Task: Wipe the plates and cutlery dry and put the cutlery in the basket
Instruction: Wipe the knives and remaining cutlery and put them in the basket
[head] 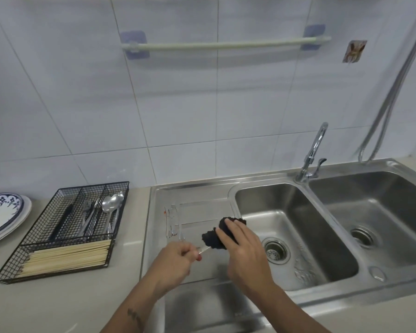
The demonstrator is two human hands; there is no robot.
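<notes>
Right hand (244,251) fingers are wrapped round a dark cloth (216,237), through which a slim utensil (205,250), pinched at its handle by the left hand (175,259), is being wiped above the drainboard (159,236). Forks and spoons are already lodged in the basket (65,229) and plates (4,216) are stacked beside it, while a few pieces (172,221) on the drainboard are judged left to dry.

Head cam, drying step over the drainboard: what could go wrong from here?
1. The left hand pinches only the end of a thin utensil while the right hand wraps a dark cloth round it; it may slip into the sink basin.
2. Clear cutlery on the drainboard is easily missed.
</notes>
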